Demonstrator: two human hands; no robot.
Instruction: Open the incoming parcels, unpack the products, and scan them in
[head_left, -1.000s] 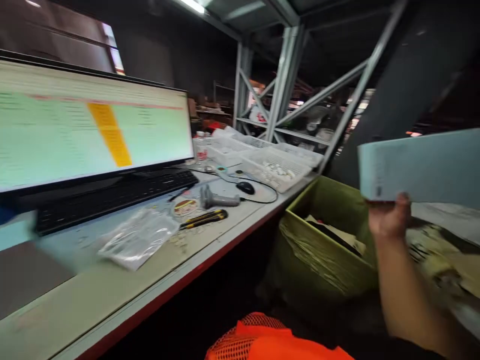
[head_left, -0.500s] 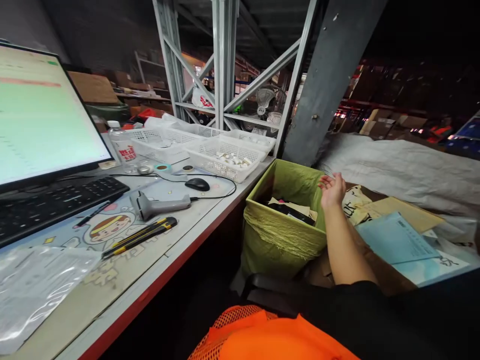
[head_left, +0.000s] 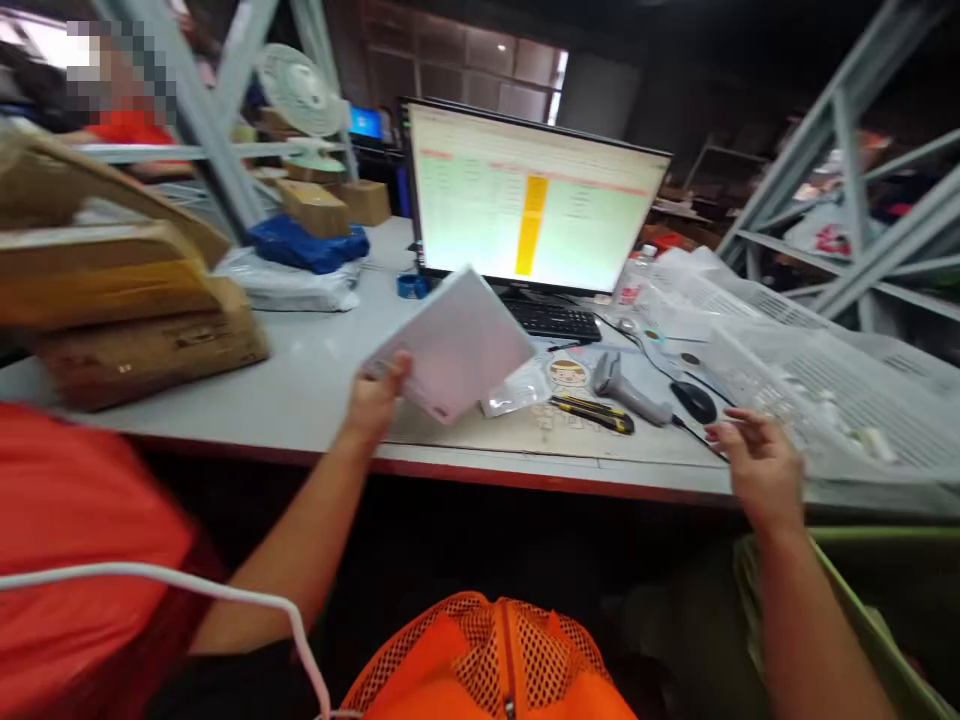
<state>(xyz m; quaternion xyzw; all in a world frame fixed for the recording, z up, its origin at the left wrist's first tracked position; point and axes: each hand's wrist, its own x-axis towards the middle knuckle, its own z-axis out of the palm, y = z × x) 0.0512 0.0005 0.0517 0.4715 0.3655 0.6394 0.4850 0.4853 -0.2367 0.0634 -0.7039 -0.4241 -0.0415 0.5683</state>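
My left hand [head_left: 373,405] grips the lower left corner of a flat, pale pink rectangular item [head_left: 450,345], perhaps a notebook, tilted above the table. Blur hides any print on it. Partly behind it lies a clear plastic bag [head_left: 519,390]. My right hand [head_left: 766,468] hovers at the table's front edge with fingers loosely bent and apart, holding nothing visible. Close to those fingers are a black mouse [head_left: 694,402] and its cable. Left of the mouse rest a grey barcode scanner [head_left: 630,390] and yellow-black utility knives [head_left: 596,413].
A monitor [head_left: 540,200] and keyboard [head_left: 555,320] stand at the back. White plastic baskets [head_left: 817,380] fill the right side, above a green-lined bin [head_left: 885,550]. Cardboard boxes [head_left: 150,340] and blue and white packages [head_left: 307,250] occupy the left. A white cable [head_left: 150,572] crosses the lower left.
The view has swung left from the bin to the desk. My right hand has left the space above the bin's edge. My left hand has come into view holding the flat pink item.
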